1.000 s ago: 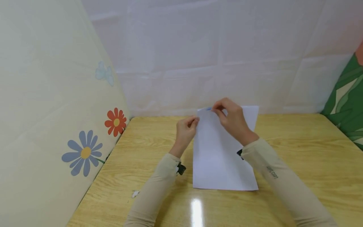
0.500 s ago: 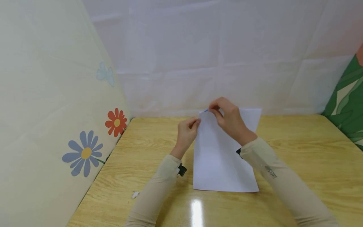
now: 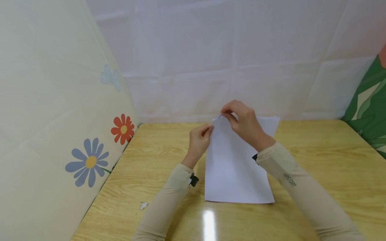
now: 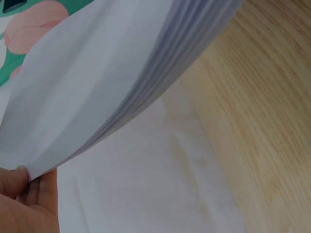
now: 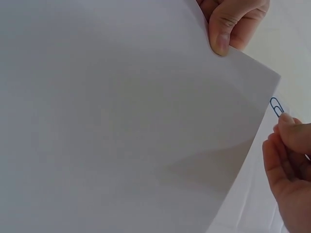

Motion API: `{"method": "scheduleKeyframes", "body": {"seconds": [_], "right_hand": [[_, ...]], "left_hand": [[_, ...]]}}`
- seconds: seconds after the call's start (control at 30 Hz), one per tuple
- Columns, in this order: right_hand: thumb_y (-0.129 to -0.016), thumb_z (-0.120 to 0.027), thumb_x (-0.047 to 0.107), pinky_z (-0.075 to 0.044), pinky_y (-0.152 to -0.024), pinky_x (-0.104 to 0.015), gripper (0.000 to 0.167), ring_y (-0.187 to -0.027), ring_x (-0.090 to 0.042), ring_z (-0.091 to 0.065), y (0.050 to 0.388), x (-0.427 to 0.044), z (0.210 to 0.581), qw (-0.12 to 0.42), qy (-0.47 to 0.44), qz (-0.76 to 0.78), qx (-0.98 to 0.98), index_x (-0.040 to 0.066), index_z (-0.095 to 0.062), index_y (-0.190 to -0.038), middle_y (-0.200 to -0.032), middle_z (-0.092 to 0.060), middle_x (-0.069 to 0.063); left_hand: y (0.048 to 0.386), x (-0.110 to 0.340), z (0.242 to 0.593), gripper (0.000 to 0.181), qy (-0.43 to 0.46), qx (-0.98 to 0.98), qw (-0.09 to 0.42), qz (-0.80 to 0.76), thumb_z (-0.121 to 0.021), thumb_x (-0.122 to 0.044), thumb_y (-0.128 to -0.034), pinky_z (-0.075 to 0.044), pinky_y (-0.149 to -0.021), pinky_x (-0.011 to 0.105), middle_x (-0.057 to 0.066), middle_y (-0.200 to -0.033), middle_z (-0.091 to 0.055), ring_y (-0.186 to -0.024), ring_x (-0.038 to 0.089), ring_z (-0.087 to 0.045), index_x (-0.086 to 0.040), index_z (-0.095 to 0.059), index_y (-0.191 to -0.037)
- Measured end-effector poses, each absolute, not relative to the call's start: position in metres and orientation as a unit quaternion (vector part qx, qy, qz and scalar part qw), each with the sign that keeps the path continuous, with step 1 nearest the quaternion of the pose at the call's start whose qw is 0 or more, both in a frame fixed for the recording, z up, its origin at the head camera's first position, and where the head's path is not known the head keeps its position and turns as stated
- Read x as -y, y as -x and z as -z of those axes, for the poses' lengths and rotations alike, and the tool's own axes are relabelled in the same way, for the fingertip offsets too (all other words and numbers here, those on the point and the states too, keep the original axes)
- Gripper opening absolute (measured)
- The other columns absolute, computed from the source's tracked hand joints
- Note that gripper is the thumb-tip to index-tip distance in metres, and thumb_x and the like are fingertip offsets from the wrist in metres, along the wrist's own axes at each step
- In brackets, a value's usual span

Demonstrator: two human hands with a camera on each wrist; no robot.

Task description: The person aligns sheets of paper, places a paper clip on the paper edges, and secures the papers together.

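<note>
A stack of white paper (image 3: 232,160) is raised at its far end above the table, its several layers fanning apart in the left wrist view. My left hand (image 3: 199,142) pinches the left edge of the paper near the far left corner, thumb on the near face. Between right thumb and fingertips I hold a blue paper clip (image 5: 276,107), its rounded end at the top edge of the paper close to that corner. Whether the clip touches the sheets I cannot tell. My right hand (image 3: 245,124) hides part of the top edge in the head view.
The wood-grain table (image 3: 319,167) extends on both sides of the paper. White cloth (image 3: 187,67) hangs behind it, with a flowered panel (image 3: 45,117) at the left and green leaf print at the right. A small pale patch (image 3: 144,205) marks the table at front left.
My right hand has shifted slightly left along the top edge, bringing the paper clip nearer the corner. The clip's tilt has changed. My left hand keeps its pinch, moving slightly right.
</note>
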State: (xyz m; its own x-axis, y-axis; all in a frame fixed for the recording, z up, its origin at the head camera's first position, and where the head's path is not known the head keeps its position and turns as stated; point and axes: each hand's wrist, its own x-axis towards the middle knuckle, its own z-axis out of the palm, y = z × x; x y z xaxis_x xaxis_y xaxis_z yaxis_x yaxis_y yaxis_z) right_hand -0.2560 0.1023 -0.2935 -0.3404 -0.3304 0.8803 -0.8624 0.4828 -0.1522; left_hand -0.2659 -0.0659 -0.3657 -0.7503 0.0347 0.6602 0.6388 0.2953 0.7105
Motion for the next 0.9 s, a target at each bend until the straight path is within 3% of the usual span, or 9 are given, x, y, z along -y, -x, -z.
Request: {"method": "scheduleKeyframes", "body": {"seconds": [0.3,0.9], "right_hand": [[-0.079,-0.071,-0.011,-0.052,-0.071,-0.034,0.013,-0.08,-0.026,-0.062,0.2559,-0.1033,0.2935,0.404,-0.414,-0.313,0.753,-0.001,-0.065,-0.084,-0.084,-0.065,-0.013],[-0.078,-0.071,-0.012,-0.053,-0.072,-0.035,0.013,-0.081,-0.026,-0.064,0.2514,-0.1082,0.2903,0.393,-0.401,-0.324,0.761,-0.002,-0.066,-0.083,-0.084,-0.067,-0.014]], "left_hand": [[0.264,0.0653,0.3658,0.008,0.231,0.762,0.288,0.533,-0.066,0.004,-0.0865,-0.046,-0.056,0.018,0.02,-0.082,-0.071,-0.063,0.017,-0.06,0.009,-0.073,-0.088],[0.2636,0.0644,0.3666,0.009,0.203,0.748,0.264,0.574,-0.066,0.006,-0.0865,-0.044,-0.054,0.016,0.021,-0.081,-0.07,-0.061,0.007,-0.054,0.009,-0.072,-0.092]]}}
